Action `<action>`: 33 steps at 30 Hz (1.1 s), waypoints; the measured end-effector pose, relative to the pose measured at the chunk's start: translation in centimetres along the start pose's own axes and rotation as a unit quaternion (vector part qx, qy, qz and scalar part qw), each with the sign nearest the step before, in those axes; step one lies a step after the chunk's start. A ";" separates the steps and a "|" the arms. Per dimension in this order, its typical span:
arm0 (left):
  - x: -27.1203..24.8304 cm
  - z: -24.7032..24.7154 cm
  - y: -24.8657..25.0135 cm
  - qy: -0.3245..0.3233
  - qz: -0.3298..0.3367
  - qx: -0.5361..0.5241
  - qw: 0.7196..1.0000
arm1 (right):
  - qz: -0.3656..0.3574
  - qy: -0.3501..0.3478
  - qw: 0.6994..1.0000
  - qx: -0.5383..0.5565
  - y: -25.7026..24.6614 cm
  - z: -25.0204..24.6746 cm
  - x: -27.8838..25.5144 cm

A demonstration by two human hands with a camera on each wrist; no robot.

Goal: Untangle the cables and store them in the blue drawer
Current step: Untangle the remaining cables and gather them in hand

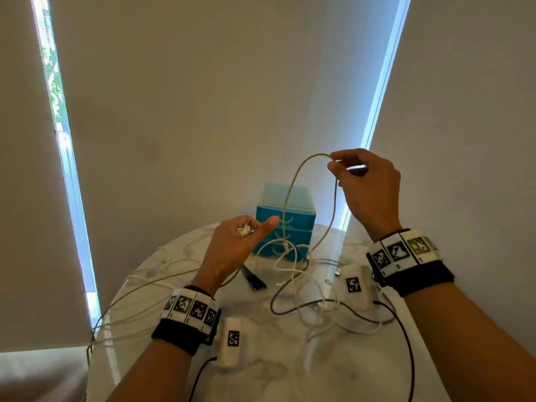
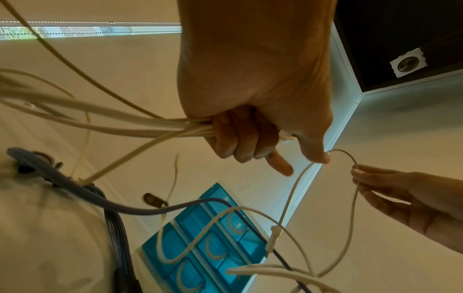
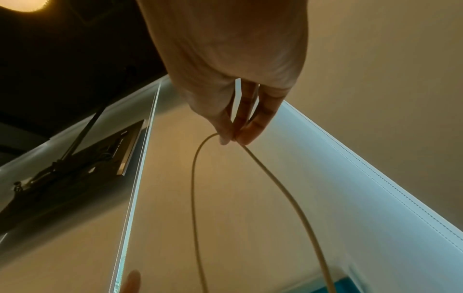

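We judge the job as barely underway. Our right hand point(image 1: 367, 184) is raised above the bench point(image 1: 261, 372), thumb and fingertips point(image 3: 246, 136) pinching 1 cream cable point(image 1: 293, 181) at the top of its arc, so both runs hang down toward the tangle point(image 1: 304, 288). Our left hand point(image 1: 232, 245) is curled round a bundle of cream cables point(image 2: 140, 126), with several plug ends point(image 1: 246, 228) showing above the fist and the strands trailing off to the left over the bench edge.

The rest of the cables lie loose and crossed on the bench, white ones looped over a dark cable point(image 1: 304, 303), just in front of the blue drawer unit point(image 1: 285, 224). The unit stands at the back of the bench; all 3 drawers look closed, and we see nothing stored in them.

So what is left, as we read it: freeing the lifted cable from the knot, separating the others, opening a drawer and putting everything in.
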State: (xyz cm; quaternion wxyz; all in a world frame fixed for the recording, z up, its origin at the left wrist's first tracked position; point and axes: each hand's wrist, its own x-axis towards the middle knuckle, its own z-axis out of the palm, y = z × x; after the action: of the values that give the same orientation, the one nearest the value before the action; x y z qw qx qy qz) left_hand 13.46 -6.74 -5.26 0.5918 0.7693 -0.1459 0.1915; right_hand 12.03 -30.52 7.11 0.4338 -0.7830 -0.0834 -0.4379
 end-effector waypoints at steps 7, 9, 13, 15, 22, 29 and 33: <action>-0.7 1.2 -0.4 -0.164 0.000 0.060 0.985 | 0.049 0.103 0.984 0.140 -1.4 -2.0 0.6; -0.6 1.4 -0.4 -0.186 -0.007 0.089 0.978 | 0.046 0.105 0.978 0.171 -1.9 -2.3 0.9; -0.4 1.4 -0.4 -0.180 -0.006 0.093 0.979 | 0.030 0.053 0.973 0.223 -3.4 -2.5 1.0; -0.5 2.0 -0.1 -0.164 0.002 0.097 0.982 | 0.027 0.024 0.970 0.240 -3.5 -2.5 0.4; -0.7 2.3 0.5 -0.128 0.008 0.016 0.992 | 0.066 -0.034 0.952 0.296 -1.5 -1.3 -4.2; -1.4 3.1 1.1 -0.217 0.028 0.066 0.973 | 0.207 -0.028 0.873 0.441 2.3 -0.5 -7.4; -1.3 2.9 1.2 -0.146 0.047 0.055 0.987 | 0.248 -0.076 0.845 0.468 4.1 -0.2 -8.9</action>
State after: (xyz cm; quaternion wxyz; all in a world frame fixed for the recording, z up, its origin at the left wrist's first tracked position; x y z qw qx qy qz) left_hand 12.11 -9.81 -5.51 0.5118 0.8124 -0.2557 0.1125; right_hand 8.64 -30.95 -2.05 0.8350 -0.5127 -0.1137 -0.1642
